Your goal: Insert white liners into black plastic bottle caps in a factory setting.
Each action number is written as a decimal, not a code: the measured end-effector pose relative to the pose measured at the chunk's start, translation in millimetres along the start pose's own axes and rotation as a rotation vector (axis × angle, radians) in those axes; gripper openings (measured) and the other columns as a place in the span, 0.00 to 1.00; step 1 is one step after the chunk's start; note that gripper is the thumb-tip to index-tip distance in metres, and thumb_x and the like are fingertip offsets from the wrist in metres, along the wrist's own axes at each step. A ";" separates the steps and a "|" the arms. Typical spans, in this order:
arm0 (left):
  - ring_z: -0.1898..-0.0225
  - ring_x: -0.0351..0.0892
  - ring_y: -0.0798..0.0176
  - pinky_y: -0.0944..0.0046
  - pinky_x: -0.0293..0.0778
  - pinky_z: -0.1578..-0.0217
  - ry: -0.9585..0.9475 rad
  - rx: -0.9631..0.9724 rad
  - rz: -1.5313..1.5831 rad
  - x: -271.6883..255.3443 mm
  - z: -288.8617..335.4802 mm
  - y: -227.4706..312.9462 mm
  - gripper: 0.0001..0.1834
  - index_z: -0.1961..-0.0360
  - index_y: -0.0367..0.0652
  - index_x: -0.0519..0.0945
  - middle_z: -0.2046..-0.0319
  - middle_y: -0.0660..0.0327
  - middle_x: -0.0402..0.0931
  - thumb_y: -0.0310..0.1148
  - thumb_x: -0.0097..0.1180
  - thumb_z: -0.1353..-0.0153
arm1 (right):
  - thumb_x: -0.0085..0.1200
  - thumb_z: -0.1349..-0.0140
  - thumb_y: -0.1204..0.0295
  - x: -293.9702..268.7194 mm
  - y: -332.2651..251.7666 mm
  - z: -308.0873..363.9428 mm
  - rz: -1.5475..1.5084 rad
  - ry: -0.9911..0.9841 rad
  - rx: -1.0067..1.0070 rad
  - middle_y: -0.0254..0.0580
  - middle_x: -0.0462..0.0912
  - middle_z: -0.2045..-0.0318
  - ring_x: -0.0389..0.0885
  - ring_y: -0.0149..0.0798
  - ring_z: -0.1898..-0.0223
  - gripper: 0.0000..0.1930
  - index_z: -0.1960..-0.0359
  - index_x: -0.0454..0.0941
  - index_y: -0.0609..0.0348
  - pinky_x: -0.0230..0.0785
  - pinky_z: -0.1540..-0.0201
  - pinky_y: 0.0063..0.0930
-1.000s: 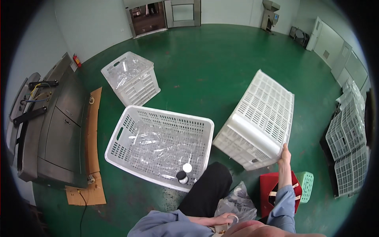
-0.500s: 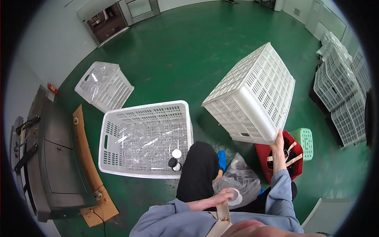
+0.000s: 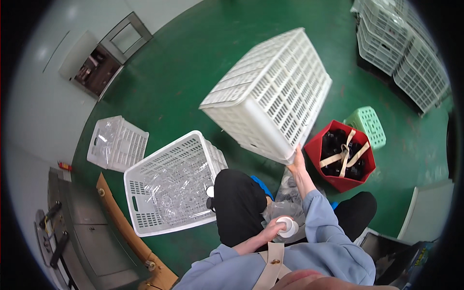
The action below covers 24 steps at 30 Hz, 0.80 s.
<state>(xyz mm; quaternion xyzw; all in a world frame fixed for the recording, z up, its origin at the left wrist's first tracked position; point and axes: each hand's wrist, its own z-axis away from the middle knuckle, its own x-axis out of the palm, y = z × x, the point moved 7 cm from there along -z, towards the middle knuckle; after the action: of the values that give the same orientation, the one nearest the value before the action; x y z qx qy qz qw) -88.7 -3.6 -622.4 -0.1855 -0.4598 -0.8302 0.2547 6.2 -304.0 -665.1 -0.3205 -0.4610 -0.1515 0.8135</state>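
My right hand point(image 3: 297, 165) grips the near lower corner of a large white slatted crate point(image 3: 273, 92). The crate is tilted, and its inside is hidden; whether it touches the floor I cannot tell. In front of my body, my left hand point(image 3: 272, 232) is closed around a small round white jar-like piece point(image 3: 287, 226). Below the crate, between my legs, lies a clear plastic bag point(image 3: 285, 208), partly covered by my right arm. To the left, a white basket point(image 3: 137, 220) holds many clear plastic pieces, with a white round top point(image 3: 210, 191) beside my knee.
Right of the crate stands a red bag point(image 3: 325, 180) with cream straps and dark contents, next to a green stool point(image 3: 371, 123). Another white crate point(image 3: 133, 150) is at far left, near a steel machine point(image 3: 104, 246). Stacked crates point(image 3: 386, 43) stand far right.
The large crate has swung left in view, with my right hand still on its corner. My view has turned to the right, and the jar-like piece in my left hand is tipped differently.
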 end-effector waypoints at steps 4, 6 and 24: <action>0.50 0.80 0.63 0.63 0.75 0.48 0.023 -0.009 0.033 10.0 -5.1 17.2 0.26 0.43 0.37 0.77 0.51 0.58 0.80 0.31 0.53 0.45 | 0.50 0.27 0.47 -20.5 18.2 -15.9 0.007 0.021 0.051 0.41 0.76 0.35 0.74 0.47 0.36 0.31 0.31 0.69 0.53 0.66 0.34 0.52; 0.55 0.79 0.69 0.67 0.75 0.52 0.028 0.047 -0.144 14.1 -5.6 18.0 0.25 0.44 0.38 0.79 0.55 0.63 0.81 0.26 0.52 0.45 | 0.53 0.28 0.48 -36.8 19.7 -30.5 0.051 0.130 0.075 0.42 0.76 0.35 0.75 0.46 0.36 0.31 0.31 0.70 0.55 0.66 0.34 0.52; 0.55 0.78 0.70 0.68 0.73 0.51 -0.102 0.015 -0.073 41.7 22.4 31.3 0.24 0.46 0.39 0.80 0.57 0.64 0.81 0.26 0.52 0.47 | 0.66 0.41 0.66 237.7 -75.4 112.6 1.766 -0.190 -1.293 0.54 0.72 0.36 0.67 0.56 0.33 0.33 0.35 0.69 0.62 0.57 0.29 0.48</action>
<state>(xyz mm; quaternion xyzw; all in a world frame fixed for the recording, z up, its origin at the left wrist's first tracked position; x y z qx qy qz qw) -101.9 -8.9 -567.5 -0.2087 -0.4847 -0.8251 0.2021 17.5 -274.4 -393.3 -0.9139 0.0365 0.2963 0.2749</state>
